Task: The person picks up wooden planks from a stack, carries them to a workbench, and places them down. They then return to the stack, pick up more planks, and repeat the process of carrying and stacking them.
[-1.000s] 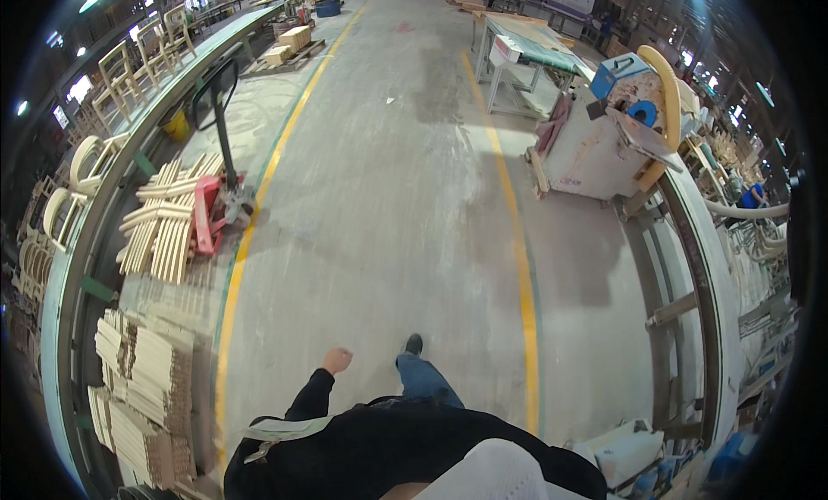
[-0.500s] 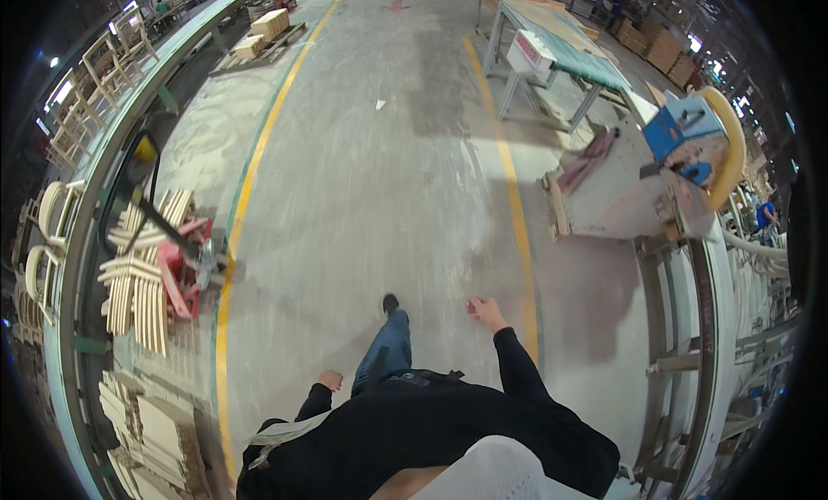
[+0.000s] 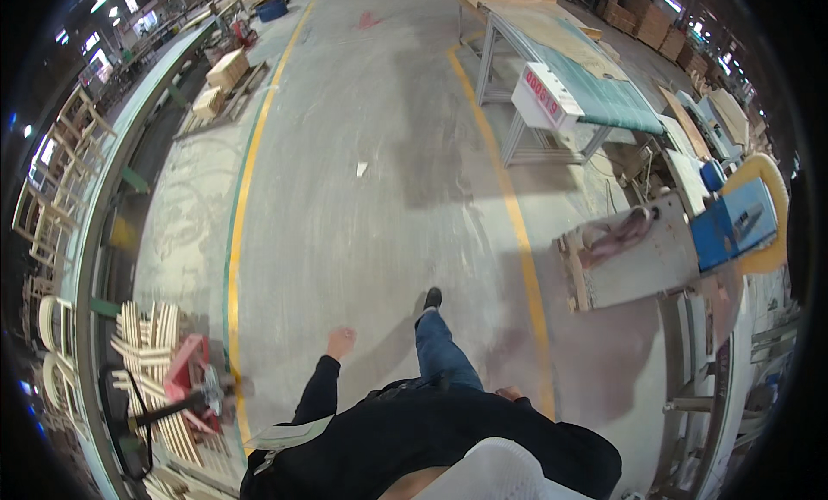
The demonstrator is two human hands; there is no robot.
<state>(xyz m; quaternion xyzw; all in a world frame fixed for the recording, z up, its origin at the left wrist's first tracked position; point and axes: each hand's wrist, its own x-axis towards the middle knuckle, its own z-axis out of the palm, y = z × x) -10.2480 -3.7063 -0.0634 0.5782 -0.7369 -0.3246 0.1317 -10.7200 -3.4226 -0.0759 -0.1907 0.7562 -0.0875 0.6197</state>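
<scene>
My left hand (image 3: 341, 343) swings forward over the grey floor (image 3: 362, 241), smeared by motion, so its finger shape is unclear. No object shows in it. Close by my right hip, my right hand (image 3: 510, 394) is half covered by my black sleeve and body; its fingers are mostly hidden. Neither hand touches anything I can see. One leg in blue jeans (image 3: 442, 349) with a dark shoe (image 3: 433, 298) steps ahead on the walkway.
Yellow lines (image 3: 519, 215) border the walkway. At left are a red pallet jack (image 3: 185, 371), stacked curved wooden parts (image 3: 142, 336) and a long conveyor (image 3: 112, 189). A green-topped table (image 3: 604, 94) and a blue-and-grey machine (image 3: 638, 250) stand right. A white scrap (image 3: 362, 169) lies ahead.
I have moved forward along the walkway, and the machine, table and pallet jack sit lower in view. My left hand has swung forward; my right has swung back toward my body.
</scene>
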